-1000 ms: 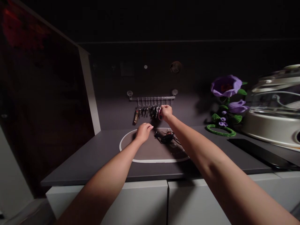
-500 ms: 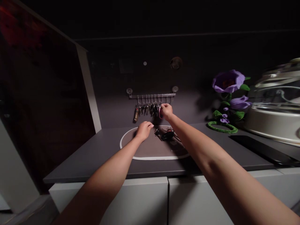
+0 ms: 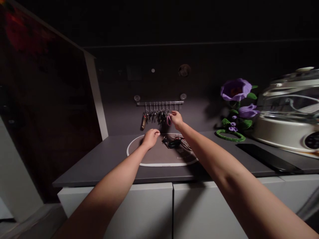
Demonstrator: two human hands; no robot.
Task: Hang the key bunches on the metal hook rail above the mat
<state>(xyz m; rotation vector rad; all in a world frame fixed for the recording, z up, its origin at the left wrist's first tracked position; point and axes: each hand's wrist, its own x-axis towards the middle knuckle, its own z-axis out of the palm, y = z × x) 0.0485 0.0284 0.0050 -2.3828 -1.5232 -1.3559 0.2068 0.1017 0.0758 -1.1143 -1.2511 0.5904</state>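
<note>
In the head view, my right hand (image 3: 176, 119) is raised at the right end of a row of keys (image 3: 156, 115) on a clear hook rail (image 3: 160, 103). Its fingertips are slightly apart, right beside a pink strap (image 3: 168, 119) that hangs from a key ring. Lower and to the left, my left hand (image 3: 151, 138) hovers over an oval mat (image 3: 152, 159), fingers curled together with nothing visible in them. A dark bunch of keys and cords (image 3: 174, 142) lies on the mat between my arms. A brown keychain tag (image 3: 144, 121) hangs at the row's left end.
Purple felt flowers (image 3: 236, 90) with a green ring base stand on the dark counter (image 3: 92, 166) to the right. Beside them are a white appliance with a clear top (image 3: 279, 126) and a flat black object (image 3: 266, 157). White cabinet doors (image 3: 152, 202) lie below the counter.
The view has shifted slightly. My right hand has drawn a little to the right of the pink strap, which hangs on the rail. My left hand stays over the mat.
</note>
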